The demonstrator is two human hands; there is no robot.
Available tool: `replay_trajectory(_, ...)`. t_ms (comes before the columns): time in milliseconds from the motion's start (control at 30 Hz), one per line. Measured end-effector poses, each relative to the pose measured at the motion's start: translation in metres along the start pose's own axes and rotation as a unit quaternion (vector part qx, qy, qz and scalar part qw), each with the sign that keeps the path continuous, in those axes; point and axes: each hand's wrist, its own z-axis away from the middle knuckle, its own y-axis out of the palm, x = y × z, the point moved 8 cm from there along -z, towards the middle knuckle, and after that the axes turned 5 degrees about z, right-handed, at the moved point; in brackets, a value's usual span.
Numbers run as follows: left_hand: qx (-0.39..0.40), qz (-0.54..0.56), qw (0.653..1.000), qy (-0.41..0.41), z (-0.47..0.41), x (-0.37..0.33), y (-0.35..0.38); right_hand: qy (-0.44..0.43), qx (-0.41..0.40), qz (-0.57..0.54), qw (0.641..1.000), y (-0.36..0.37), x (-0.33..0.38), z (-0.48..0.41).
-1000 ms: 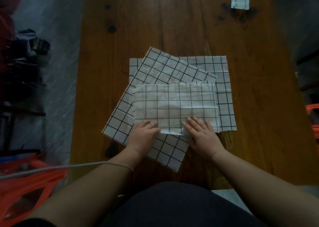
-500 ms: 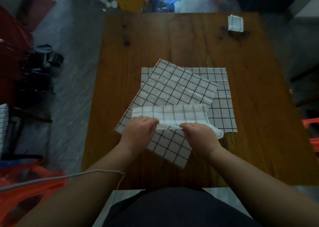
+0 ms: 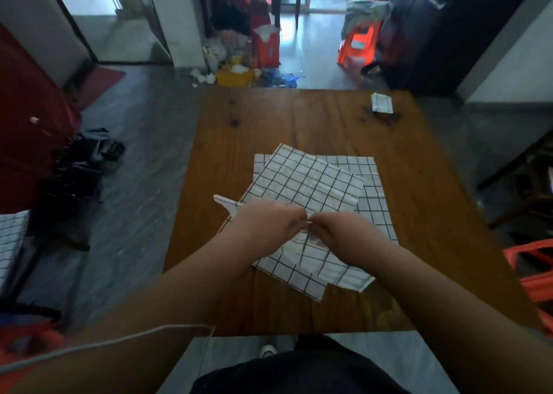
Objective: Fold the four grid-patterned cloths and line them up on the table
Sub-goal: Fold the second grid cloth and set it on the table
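Dim room, wooden bench [image 3: 299, 118]: folded cloth [image 3: 381, 103] at far corner; left hand [image 3: 266, 223] and right hand [image 3: 344, 232], grips pinching second cloth [image 3: 351, 278]; two unfolded cloths [image 3: 305, 181] wait.

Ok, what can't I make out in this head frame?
All head view:
- Held cloth: folds hidden by the left hand and right hand gripping it.
- Flat cloth: mostly covered by the tilted cloth.
- Folded cloth at the far table corner: too small to count folds.
- Grid fabric: cut off by the left frame edge.
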Motion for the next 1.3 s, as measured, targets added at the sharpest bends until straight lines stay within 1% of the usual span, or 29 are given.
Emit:
replay_trajectory(67, 0.014, -0.010, 1.000, 0.015, -0.007, -0.010, -0.010, -0.002, 0.018, -0.008, 1.000, -0.014, -0.002, 0.005)
replay_trajectory(200, 0.072, 0.045, 0.996, -0.002, -0.018, -0.016, -0.026, -0.004, 0.064, -0.023, 0.998, -0.042, -0.022, 0.016)
replay_trajectory(267, 0.083, 0.073, 0.994, -0.017, -0.023, -0.014, -0.036, -0.003, 0.074, -0.036, 0.997, -0.056, -0.036, 0.023)
replay_trajectory(400, 0.075, 0.089, 0.992, -0.038, -0.040, -0.015, -0.060, 0.003, 0.049, -0.051, 0.998, -0.086, -0.070, 0.039)
replay_trajectory(567, 0.068, 0.113, 0.990, -0.055, -0.063, -0.035, -0.088, -0.002, 0.015, -0.068, 0.998, -0.121, -0.115, 0.058)
replay_trajectory(733, 0.064, 0.109, 0.992, -0.021, -0.094, -0.087, -0.110, -0.013, 0.010, -0.122, 0.992, -0.156, -0.163, 0.082)
replay_trajectory(867, 0.058, 0.074, 0.996, -0.001, -0.123, -0.131, -0.130, 0.008, 0.021, -0.111, 0.994, -0.189, -0.209, 0.096)
replay_trajectory(967, 0.045, 0.042, 0.998, 0.010, -0.143, -0.162, -0.158, 0.016, -0.017, -0.099, 0.995, -0.227, -0.239, 0.105)
replay_trajectory(1033, 0.025, 0.023, 0.999, 0.019, -0.155, -0.183, -0.180, 0.002, -0.044, -0.115, 0.992, -0.253, -0.252, 0.110)
replay_trajectory(1100, 0.003, 0.002, 1.000, 0.027, -0.165, -0.202, -0.201, -0.011, -0.091, -0.112, 0.989, -0.280, -0.257, 0.115)
replay_trajectory(1233, -0.022, -0.014, 0.999, 0.037, -0.179, -0.227, -0.226, -0.074, -0.226, -0.103, 0.966, -0.327, -0.230, 0.122)
replay_trajectory(1300, -0.021, -0.021, 0.999, 0.040, -0.183, -0.238, -0.230, -0.116, -0.254, -0.072, 0.958, -0.338, -0.200, 0.121)
